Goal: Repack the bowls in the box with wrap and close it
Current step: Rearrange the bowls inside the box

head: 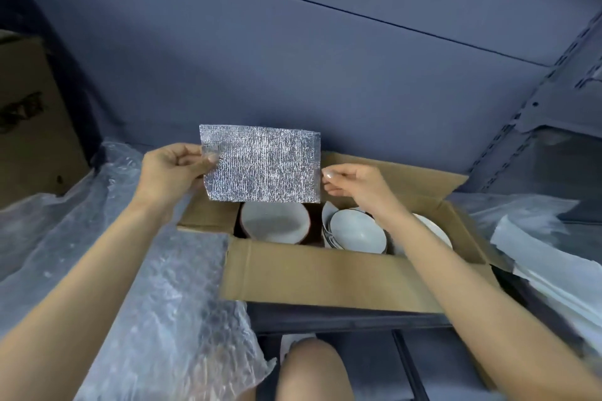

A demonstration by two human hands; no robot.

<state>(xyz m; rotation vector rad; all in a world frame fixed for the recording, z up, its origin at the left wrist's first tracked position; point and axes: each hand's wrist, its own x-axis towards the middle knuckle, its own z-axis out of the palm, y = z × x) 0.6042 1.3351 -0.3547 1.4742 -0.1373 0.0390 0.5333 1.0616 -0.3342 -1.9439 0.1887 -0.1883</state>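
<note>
Bubble wrap (169,312) sprawls closest, at 7 o'clock, draped over the near left corner of the box (325,273). Above the open box, both hands stretch a silvery foil sheet (260,166) with its long axis running 9 to 3 o'clock. Left hand (172,169) pinches the 9 o'clock edge; right hand (351,182) pinches the 3 o'clock edge with narrow fingers. Bowls (355,231) sit directly below, at 6 o'clock from the sheet, so a straight lowering should cover them.

Left hand (171,169) and right hand (353,184) raised, fingers pinching.
</note>
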